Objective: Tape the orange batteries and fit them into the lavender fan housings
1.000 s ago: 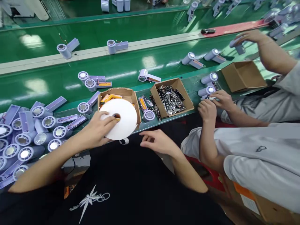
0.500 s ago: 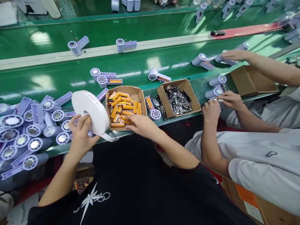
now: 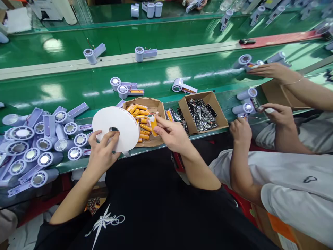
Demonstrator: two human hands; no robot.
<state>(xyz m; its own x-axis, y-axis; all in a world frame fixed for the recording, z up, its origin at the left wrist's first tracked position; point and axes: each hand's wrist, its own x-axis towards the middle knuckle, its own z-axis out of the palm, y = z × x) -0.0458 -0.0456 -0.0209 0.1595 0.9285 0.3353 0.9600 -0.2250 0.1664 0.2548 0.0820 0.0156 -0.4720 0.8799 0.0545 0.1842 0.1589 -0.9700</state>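
My left hand (image 3: 102,154) grips a large white tape roll (image 3: 116,127) by its lower edge, with fingers at the centre hole, just in front of the green bench. My right hand (image 3: 171,134) pinches one orange battery cell (image 3: 153,124) over a cardboard box (image 3: 158,105) that holds several more orange cells. The box sits directly right of the roll.
A heap of lilac fan housings (image 3: 39,139) lies at the left. A second box of dark circuit boards (image 3: 201,113) stands to the right. More housings ride the green conveyor (image 3: 161,74). A co-worker's hand (image 3: 240,130) and arms work at the right.
My right hand has lifted an orange cell out of the box. The tape roll has tilted flatter and shifted right, toward the box. The co-worker's far hand moved along the conveyor.
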